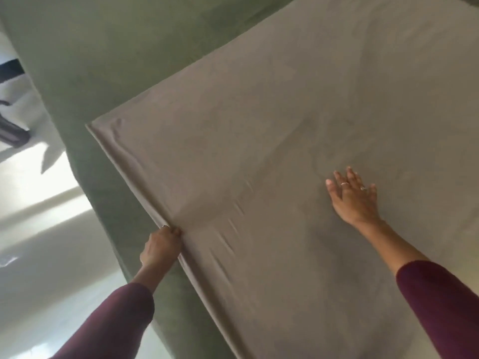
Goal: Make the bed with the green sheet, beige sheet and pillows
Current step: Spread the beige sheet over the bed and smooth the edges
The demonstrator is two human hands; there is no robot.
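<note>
Maroon-sleeved left hand (161, 246) pinches the beige sheet (285, 125) hem along the bed's edge over the green sheet (103, 60), right hand (353, 196) spread flat further in.

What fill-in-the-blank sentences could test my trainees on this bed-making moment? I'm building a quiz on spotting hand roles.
1. The left hand pinches the folded ____ of the beige sheet.
2. The right hand lies ____ on the beige sheet, fingers spread.
3. The beige sheet lies over the ____ sheet, which shows beyond its corner.
4. Both arms wear ____ sleeves.

Missing words: edge; flat; green; maroon
</note>
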